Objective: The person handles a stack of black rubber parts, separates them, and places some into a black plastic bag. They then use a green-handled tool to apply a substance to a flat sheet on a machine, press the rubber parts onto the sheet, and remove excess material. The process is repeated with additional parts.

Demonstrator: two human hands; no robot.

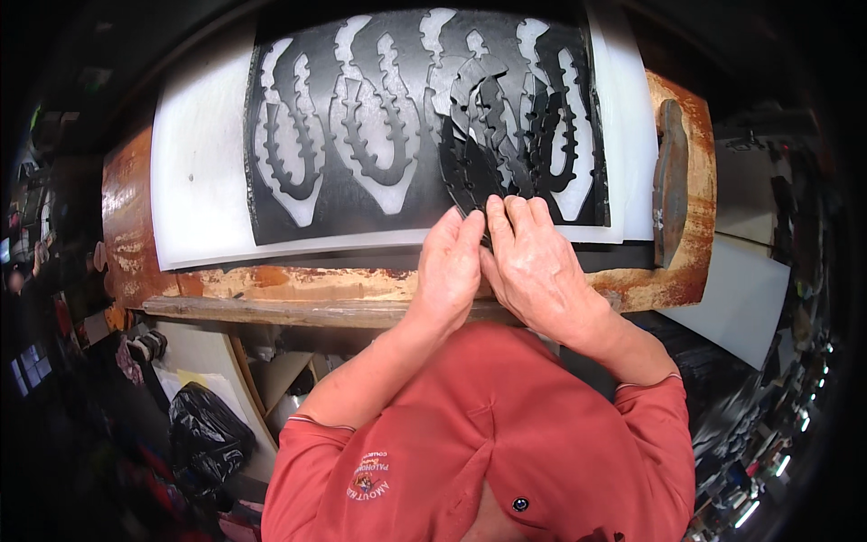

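Observation:
A black sheet [346,220] with several curved, toothed openings cut through it lies on a white board [203,154]. Over its right half rests a loose bunch of black toothed cut pieces [470,167], overlapping and partly twisted. My left hand [450,266] pinches the near end of this bunch between thumb and fingers. Close against it, my right hand [537,257] is closed on the same end, its fingers bent over the pieces. The hands almost touch at the sheet's near edge, and they hide the gripped tips.
The board sits on a worn wooden table [131,203] with a raised strip [271,311] along its near edge. A wooden piece [669,185] stands at the right side. Below left hangs a black plastic bag [208,438]; a white panel [736,298] leans at the right.

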